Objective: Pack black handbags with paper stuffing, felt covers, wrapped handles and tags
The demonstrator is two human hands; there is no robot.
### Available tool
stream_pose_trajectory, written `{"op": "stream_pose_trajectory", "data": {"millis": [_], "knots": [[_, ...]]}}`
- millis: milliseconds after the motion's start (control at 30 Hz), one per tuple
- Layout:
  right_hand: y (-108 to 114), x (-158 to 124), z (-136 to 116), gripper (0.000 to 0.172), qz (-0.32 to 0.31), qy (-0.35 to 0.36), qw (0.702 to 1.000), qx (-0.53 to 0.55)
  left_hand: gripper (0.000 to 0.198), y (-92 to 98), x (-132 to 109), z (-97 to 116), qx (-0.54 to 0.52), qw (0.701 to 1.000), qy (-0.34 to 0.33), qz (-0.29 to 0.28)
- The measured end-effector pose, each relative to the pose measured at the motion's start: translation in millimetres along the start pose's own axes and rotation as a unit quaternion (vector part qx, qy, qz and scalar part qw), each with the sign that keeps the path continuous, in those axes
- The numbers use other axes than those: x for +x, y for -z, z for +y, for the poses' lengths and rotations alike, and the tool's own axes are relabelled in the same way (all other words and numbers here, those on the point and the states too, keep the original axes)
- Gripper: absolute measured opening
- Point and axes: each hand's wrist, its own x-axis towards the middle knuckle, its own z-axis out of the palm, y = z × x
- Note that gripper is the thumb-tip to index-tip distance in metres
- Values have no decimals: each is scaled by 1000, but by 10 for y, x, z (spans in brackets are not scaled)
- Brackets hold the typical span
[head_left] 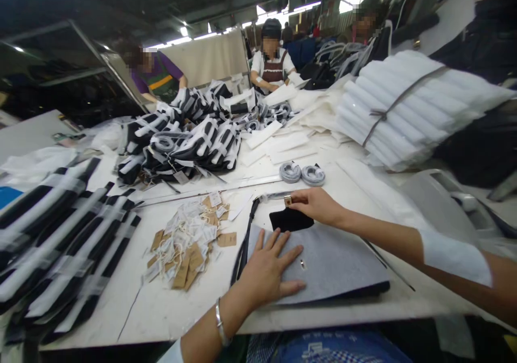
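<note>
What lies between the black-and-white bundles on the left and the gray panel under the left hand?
Mainly a heap of brown and white tags, on the white table, seen in the head view.

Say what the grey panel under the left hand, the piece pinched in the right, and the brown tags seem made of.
Grey panel: probably felt or similar cloth, matte, its surface soft-toned without shine.
Pinched piece: likely metal, gold-toned, with a slight gleam.
Brown tags: seemingly card or stiff paper, matte, flat with straight edges.
</note>
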Motion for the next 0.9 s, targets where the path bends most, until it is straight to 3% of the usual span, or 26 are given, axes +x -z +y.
{"op": "stream_pose_trajectory", "data": {"millis": [167, 267, 500, 633, 733, 833, 900], "knots": [[-147, -820, -65, 30, -51, 158, 985, -53, 70, 5, -8, 42, -10, 999, 3, 32], [-295, -1086, 73, 40, -72, 219, 971, -66, 67, 13, -15, 61, -25, 999, 7, 37], [-411, -1143, 223, 25, -49, 220, 974, -34, 64, 17, -22, 111, -25, 999, 1, 48], [-453, -1145, 232, 23, -22, 204, 979, -12, 61, -35, -117, 214, 42, 990, 21, 132], [-469, -1117, 247, 23, -28, 212, 977, 5, 35, -53, -205, 296, 78, 977, -38, 195], [-473, -1099, 252, 21, -35, 214, 976, 10, 32, -75, -259, 365, 19, 977, -145, 153], [-478, -1105, 245, 20, -31, 214, 976, 11, 32, -105, -277, 412, -35, 982, -148, 111]]}}
